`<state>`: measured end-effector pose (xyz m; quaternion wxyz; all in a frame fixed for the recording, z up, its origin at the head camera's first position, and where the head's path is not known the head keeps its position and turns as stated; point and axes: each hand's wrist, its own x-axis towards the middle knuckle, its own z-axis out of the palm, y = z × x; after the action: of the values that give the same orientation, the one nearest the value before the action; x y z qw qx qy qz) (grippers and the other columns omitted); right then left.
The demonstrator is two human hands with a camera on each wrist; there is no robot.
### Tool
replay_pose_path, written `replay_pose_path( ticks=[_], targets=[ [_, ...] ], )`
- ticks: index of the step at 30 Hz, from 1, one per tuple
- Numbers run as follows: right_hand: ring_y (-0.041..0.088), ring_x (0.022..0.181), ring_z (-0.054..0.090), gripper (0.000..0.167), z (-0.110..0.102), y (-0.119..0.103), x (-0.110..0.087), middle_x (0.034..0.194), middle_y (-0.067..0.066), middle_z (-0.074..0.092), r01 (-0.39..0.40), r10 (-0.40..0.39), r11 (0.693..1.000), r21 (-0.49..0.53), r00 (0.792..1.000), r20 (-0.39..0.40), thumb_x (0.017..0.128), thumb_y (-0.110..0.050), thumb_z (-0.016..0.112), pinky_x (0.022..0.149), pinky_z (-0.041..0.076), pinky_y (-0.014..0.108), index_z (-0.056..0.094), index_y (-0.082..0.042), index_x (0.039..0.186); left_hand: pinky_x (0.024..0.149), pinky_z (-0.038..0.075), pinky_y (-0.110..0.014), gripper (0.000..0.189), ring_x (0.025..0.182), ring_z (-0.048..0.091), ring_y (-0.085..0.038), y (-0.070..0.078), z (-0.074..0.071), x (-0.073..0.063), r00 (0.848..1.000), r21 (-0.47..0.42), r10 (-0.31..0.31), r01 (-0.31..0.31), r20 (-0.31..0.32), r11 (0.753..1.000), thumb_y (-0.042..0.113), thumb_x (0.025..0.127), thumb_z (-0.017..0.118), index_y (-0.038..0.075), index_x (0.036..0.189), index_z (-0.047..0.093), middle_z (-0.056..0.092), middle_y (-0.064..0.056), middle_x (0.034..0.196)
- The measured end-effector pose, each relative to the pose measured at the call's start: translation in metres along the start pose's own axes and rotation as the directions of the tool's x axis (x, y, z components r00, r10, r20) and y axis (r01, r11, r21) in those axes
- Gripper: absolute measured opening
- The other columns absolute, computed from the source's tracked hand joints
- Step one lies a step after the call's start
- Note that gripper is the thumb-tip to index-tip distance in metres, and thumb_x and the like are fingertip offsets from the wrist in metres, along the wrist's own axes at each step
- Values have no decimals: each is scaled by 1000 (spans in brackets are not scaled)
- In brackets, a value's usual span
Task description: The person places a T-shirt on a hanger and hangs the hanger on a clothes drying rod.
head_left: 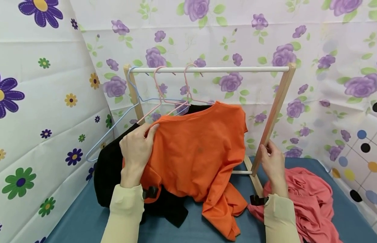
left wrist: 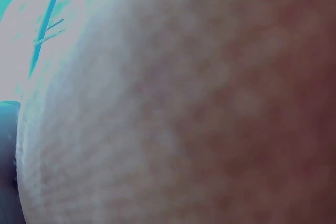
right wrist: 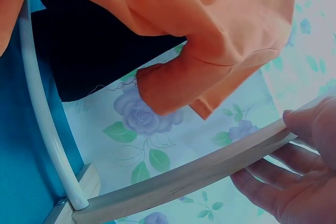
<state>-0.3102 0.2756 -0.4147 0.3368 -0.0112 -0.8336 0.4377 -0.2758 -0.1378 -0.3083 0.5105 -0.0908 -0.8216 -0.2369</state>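
Observation:
My left hand (head_left: 137, 145) pinches the left shoulder of an orange long-sleeved shirt (head_left: 197, 152), thumb in front. The shirt's other shoulder hangs from a pink hanger (head_left: 186, 81) hooked over the white rail (head_left: 224, 70). With my right hand (head_left: 274, 164) I hold the right wooden upright (head_left: 274, 108) of the clothes rack; the right wrist view shows the thumb on one side of the upright (right wrist: 173, 184) and fingers on the other. Behind the orange shirt hangs a black garment (head_left: 110, 168), partly hidden. A blurred close surface fills most of the left wrist view.
A bare blue hanger (head_left: 112, 126) hangs at the rail's left end, beside another pink hanger (head_left: 156, 81). A crumpled coral-pink garment (head_left: 310, 202) lies on the blue table (head_left: 76, 209) at the right. Flower-printed sheets (head_left: 322, 108) stand behind and to the left.

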Motion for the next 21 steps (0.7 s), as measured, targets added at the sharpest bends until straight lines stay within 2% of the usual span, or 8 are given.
replay_pose_path(
  ticks=[7, 14, 21],
  targets=[
    [38, 106, 63, 30, 2, 0, 0, 113, 22, 66, 1, -1, 1000, 4, 1000, -5, 103, -22, 51, 79, 52, 56, 62, -3, 124, 41, 35, -39, 39, 47, 52, -29, 0, 1, -4, 1000, 4, 0, 0, -2, 1000, 46, 95, 61, 13, 74, 67, 58, -6, 58],
    [38, 108, 62, 30, 5, 2, 1, 114, 22, 66, 7, -7, 1000, 9, 1000, -3, 103, -23, 52, 82, 51, 55, 62, -4, 124, 44, 40, -41, 38, 52, 56, -31, -3, 0, -7, 1000, 0, -12, 12, 6, 1000, 45, 95, 61, 12, 79, 69, 65, -7, 67],
    [38, 112, 60, 31, 2, 1, -1, 118, 20, 65, -20, 20, 1000, 11, 1000, 9, 103, -23, 51, 85, 50, 55, 61, -6, 128, 48, 45, -42, 39, 56, 59, -29, -5, -6, -9, 999, -10, -5, 5, 50, 1000, 46, 96, 60, 10, 85, 71, 68, -7, 74]
  ],
)
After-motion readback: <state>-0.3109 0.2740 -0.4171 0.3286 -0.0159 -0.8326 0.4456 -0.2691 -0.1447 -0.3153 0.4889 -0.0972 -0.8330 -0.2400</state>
